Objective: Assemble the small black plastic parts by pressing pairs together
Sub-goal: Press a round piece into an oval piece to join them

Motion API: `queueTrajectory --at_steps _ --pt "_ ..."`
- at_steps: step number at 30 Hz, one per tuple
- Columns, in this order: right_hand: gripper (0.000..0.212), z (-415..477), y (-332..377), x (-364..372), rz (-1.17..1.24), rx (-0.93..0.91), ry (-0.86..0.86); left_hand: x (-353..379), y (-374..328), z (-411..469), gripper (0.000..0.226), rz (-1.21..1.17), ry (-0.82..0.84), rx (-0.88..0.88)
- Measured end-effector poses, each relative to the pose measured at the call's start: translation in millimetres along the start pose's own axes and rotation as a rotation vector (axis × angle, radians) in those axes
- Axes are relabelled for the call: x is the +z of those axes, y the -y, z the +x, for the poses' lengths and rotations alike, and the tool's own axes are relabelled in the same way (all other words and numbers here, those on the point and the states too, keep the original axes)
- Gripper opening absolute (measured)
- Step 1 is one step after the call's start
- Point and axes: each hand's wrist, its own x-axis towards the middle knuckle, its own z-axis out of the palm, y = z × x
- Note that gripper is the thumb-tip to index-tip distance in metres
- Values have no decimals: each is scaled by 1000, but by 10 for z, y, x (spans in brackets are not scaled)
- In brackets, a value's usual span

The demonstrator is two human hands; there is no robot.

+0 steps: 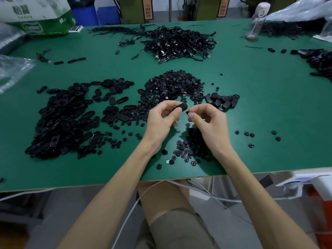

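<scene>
Above the green table (260, 108) my left hand (161, 121) pinches an oval black shell (181, 106) between thumb and fingers. My right hand (209, 123) pinches a small round black piece (188, 112) at its fingertips, just right of the shell and a little apart from it. A large heap of oval shells (64, 119) lies to the left. A mound of small round pieces (174, 85) sits behind my hands, and more round pieces (186, 150) lie under my right wrist. A small cluster of oval parts (222, 101) rests to the right.
A tangle of black cables (181, 44) lies at the back centre, another dark pile (321, 63) at the far right edge. A green-and-white carton (39, 17) stands back left, a clear bottle (256, 22) back right. Plastic bags (12, 69) lie left. White cords (197, 189) hang below the table edge.
</scene>
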Motion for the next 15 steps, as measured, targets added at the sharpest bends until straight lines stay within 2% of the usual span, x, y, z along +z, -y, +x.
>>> queueTrajectory --at_steps 4,11,15 --pt "9 -4 7 2 43 -2 5 -3 -5 12 30 -6 4 -3" --pt "6 -7 4 6 49 -3 7 4 24 3 10 -104 -40 -25" --pt "6 -7 5 2 37 -8 4 5 31 2 8 -138 -28 -31"
